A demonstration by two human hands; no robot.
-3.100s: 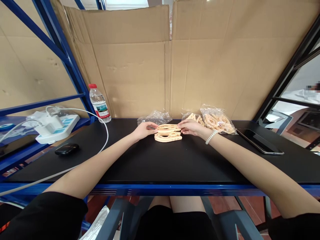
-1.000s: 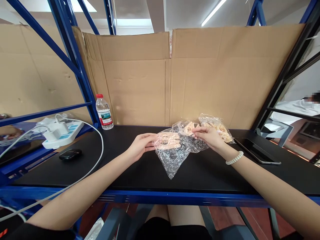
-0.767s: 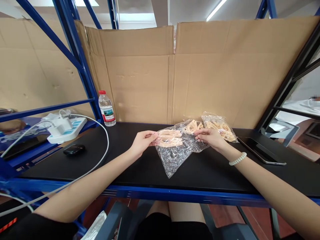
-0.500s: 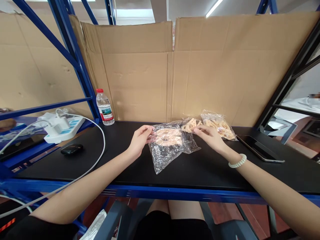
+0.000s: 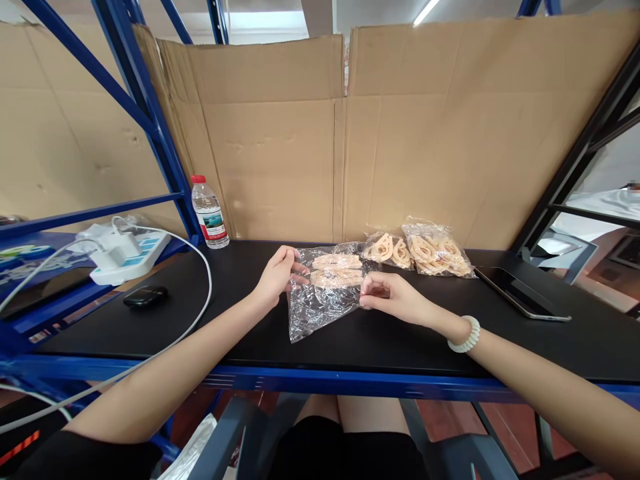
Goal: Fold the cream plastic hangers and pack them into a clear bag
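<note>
While the bag is extending between them, the left hand and right hand are pinching its opposite sides.

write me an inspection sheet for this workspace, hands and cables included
Surface: black tabletop, blue front edge
Job's things: clear bag, pale flat pieces visible through it; smaller filled bag and fuller bag behind, to the right
Clutter: red-capped bottle, black mouse, tablet
Hands: left hand holds the clear bag's left side, right hand its right edge
Cables: white cable loops across the left side from the power strip
Surroundings: cardboard panels behind, blue frame left
</note>
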